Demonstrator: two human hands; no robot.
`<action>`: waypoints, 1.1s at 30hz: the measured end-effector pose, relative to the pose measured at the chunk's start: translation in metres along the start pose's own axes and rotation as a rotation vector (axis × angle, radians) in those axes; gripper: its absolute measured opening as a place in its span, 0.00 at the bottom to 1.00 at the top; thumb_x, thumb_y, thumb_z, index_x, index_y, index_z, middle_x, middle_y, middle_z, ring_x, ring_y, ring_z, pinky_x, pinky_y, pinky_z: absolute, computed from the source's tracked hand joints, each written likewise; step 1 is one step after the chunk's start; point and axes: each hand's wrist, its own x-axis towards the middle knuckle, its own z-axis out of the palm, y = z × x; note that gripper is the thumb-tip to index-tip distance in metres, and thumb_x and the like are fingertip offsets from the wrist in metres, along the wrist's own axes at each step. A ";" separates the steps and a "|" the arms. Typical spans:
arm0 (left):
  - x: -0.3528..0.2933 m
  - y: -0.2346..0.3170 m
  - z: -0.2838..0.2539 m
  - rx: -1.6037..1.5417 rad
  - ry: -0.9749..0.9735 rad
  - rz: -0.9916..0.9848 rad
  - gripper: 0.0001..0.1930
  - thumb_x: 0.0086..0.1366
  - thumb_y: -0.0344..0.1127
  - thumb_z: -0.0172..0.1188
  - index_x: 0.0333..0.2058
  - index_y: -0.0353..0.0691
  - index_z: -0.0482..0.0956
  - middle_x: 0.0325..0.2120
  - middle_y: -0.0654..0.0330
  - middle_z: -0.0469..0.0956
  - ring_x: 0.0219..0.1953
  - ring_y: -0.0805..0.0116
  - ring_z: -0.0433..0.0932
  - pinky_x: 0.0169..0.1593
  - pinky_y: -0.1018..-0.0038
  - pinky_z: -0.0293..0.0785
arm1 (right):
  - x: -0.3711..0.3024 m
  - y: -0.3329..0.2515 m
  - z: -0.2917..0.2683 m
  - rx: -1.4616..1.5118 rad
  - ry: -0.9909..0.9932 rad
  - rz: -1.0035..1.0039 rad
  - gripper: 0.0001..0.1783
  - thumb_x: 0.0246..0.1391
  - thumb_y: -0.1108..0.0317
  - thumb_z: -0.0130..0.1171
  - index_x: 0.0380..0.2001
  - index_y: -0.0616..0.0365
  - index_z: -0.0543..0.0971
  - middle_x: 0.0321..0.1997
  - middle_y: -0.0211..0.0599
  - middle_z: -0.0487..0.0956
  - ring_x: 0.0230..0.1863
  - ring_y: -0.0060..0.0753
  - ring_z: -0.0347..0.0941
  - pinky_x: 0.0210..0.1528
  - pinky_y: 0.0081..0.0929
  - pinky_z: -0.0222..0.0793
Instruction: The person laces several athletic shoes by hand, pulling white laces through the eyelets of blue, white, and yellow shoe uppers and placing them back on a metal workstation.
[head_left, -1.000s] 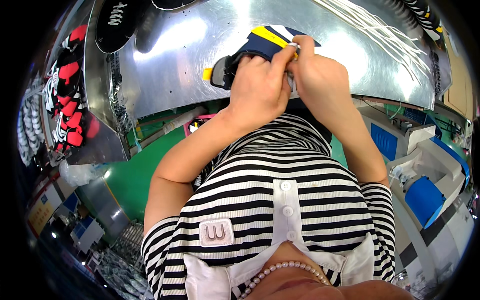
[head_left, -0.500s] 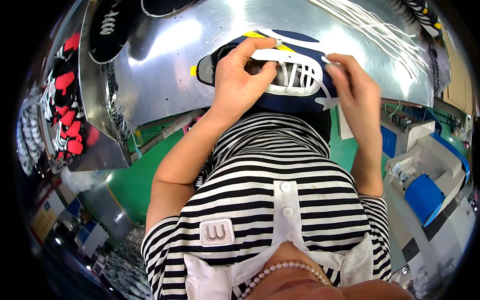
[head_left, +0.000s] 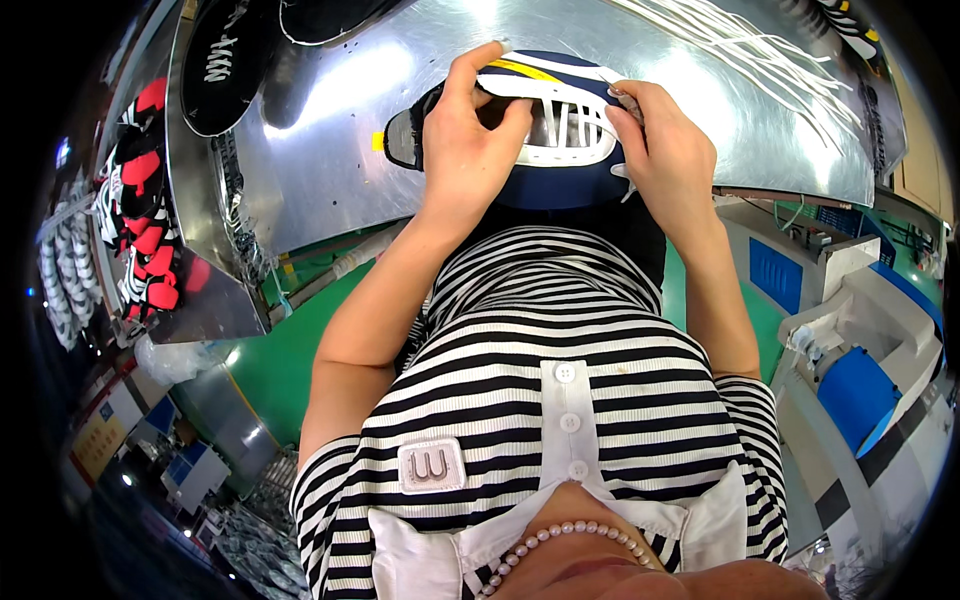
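Observation:
A navy shoe upper [head_left: 565, 190] with a white eyelet panel and a yellow stripe lies on its side of the metal table near me, toe to the right. White shoelace [head_left: 575, 122] crosses its opening in several rungs. My left hand [head_left: 470, 140] curves over the heel half, thumb at the opening and index finger along the far edge, gripping the upper. At the toe end of the eyelet panel, my right hand [head_left: 665, 140] is closed in a pinch on the lace; its fingers hide most of the pinched end.
Loose white laces [head_left: 740, 60] lie in a bundle on the metal table [head_left: 330, 170] at the far right. Black shoe pieces [head_left: 215, 70] sit at the far left. Red, black and white pieces [head_left: 145, 220] hang beyond the table's left edge. A grey-and-blue machine [head_left: 860, 370] stands at right.
My right hand has moved left and away from me, from beside the toe onto the eyelet panel. The shoe upper and my left hand have shifted slightly left and away.

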 end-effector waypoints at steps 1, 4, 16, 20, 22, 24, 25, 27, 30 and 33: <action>0.001 -0.001 0.001 0.001 -0.003 0.001 0.25 0.59 0.24 0.59 0.56 0.35 0.67 0.31 0.55 0.81 0.30 0.76 0.78 0.36 0.79 0.73 | 0.000 0.000 0.000 -0.007 0.004 0.000 0.10 0.54 0.69 0.62 0.38 0.60 0.78 0.37 0.37 0.82 0.32 0.39 0.80 0.32 0.30 0.73; 0.002 -0.005 -0.001 0.003 -0.046 -0.027 0.23 0.58 0.24 0.58 0.54 0.35 0.69 0.28 0.56 0.80 0.29 0.75 0.77 0.36 0.78 0.74 | -0.002 -0.001 -0.001 -0.015 0.012 -0.003 0.10 0.54 0.68 0.62 0.39 0.59 0.78 0.38 0.37 0.82 0.32 0.40 0.80 0.32 0.30 0.73; -0.044 0.028 -0.029 0.685 -0.199 0.546 0.26 0.56 0.35 0.69 0.50 0.31 0.71 0.46 0.49 0.77 0.47 0.51 0.76 0.50 0.64 0.73 | -0.022 -0.001 -0.021 0.218 -0.143 -0.023 0.11 0.50 0.72 0.66 0.35 0.64 0.76 0.38 0.38 0.76 0.32 0.40 0.78 0.34 0.30 0.75; -0.034 0.019 -0.012 0.659 -0.253 0.406 0.16 0.54 0.34 0.69 0.39 0.35 0.76 0.34 0.51 0.79 0.37 0.51 0.78 0.41 0.63 0.74 | -0.016 -0.006 -0.025 0.318 -0.081 0.051 0.08 0.52 0.74 0.64 0.33 0.62 0.75 0.37 0.38 0.76 0.29 0.33 0.77 0.29 0.28 0.74; -0.028 0.016 -0.011 0.578 -0.189 0.424 0.12 0.54 0.32 0.69 0.35 0.36 0.77 0.30 0.53 0.79 0.34 0.52 0.78 0.39 0.64 0.74 | -0.013 -0.016 -0.042 0.286 -0.066 0.071 0.06 0.53 0.74 0.63 0.33 0.60 0.76 0.35 0.35 0.76 0.26 0.29 0.75 0.26 0.23 0.71; -0.026 0.010 -0.014 0.556 -0.156 0.415 0.12 0.54 0.32 0.68 0.35 0.36 0.77 0.31 0.53 0.79 0.35 0.52 0.78 0.39 0.64 0.74 | -0.016 -0.029 -0.061 0.274 -0.159 0.128 0.06 0.53 0.74 0.64 0.33 0.59 0.76 0.34 0.33 0.76 0.24 0.27 0.74 0.25 0.21 0.70; -0.023 0.007 -0.014 0.550 -0.145 0.407 0.11 0.55 0.32 0.68 0.35 0.36 0.78 0.31 0.54 0.79 0.35 0.52 0.78 0.39 0.64 0.73 | -0.021 -0.031 -0.060 0.430 -0.156 0.024 0.09 0.50 0.76 0.64 0.35 0.57 0.76 0.32 0.30 0.76 0.22 0.25 0.72 0.25 0.20 0.68; -0.016 0.004 -0.012 0.535 -0.094 0.454 0.11 0.55 0.32 0.68 0.35 0.36 0.78 0.31 0.54 0.79 0.35 0.53 0.78 0.40 0.65 0.73 | -0.028 -0.040 -0.062 0.419 -0.224 -0.284 0.15 0.43 0.77 0.64 0.36 0.55 0.76 0.32 0.30 0.76 0.24 0.31 0.74 0.25 0.25 0.70; -0.004 0.002 -0.012 0.534 -0.002 0.467 0.11 0.56 0.33 0.67 0.36 0.36 0.80 0.32 0.55 0.80 0.36 0.54 0.78 0.41 0.66 0.73 | -0.043 -0.055 -0.060 0.434 -0.484 -0.490 0.16 0.36 0.77 0.65 0.33 0.58 0.77 0.34 0.36 0.80 0.32 0.40 0.79 0.30 0.29 0.74; 0.003 0.001 -0.015 0.509 0.091 0.519 0.10 0.56 0.33 0.67 0.36 0.36 0.80 0.32 0.56 0.80 0.35 0.55 0.78 0.41 0.66 0.73 | -0.046 -0.052 -0.058 0.589 -0.448 -0.370 0.13 0.46 0.69 0.67 0.37 0.57 0.79 0.27 0.35 0.80 0.25 0.37 0.77 0.25 0.27 0.71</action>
